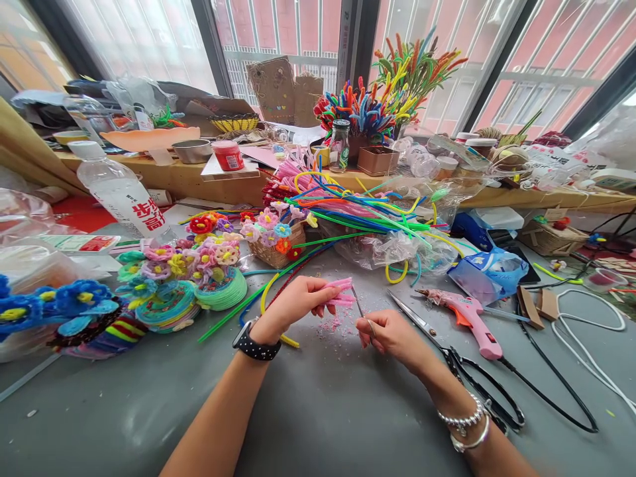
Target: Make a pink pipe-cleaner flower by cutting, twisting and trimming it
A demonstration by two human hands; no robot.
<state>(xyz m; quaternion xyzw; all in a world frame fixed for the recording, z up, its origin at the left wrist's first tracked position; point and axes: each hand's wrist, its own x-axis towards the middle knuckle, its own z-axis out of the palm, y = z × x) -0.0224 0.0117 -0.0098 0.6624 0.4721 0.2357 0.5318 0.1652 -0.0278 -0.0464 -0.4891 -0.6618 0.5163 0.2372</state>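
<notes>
Between the thumb and fingers of my left hand (301, 305) is a small bundle of short pink pipe cleaners (342, 291), their ends pointing right. My right hand (390, 336) is closed around the handles of small scissors (358, 303). Their thin blades reach up to the right end of the bundle; whether the blades are apart cannot be made out. Pink fluff trimmings (334, 324) lie scattered on the grey table (318, 411) beneath. Just right of my right hand rest large black-handled scissors (422, 322).
A pink glue gun (470, 315) with its black cord lies to the right. Long coloured pipe cleaners (348, 205) are heaped behind my hands. Fuzzy flower baskets (221, 288) and a tilted plastic bottle (119, 192) stand left. A cluttered ledge (223, 184) runs along the windows.
</notes>
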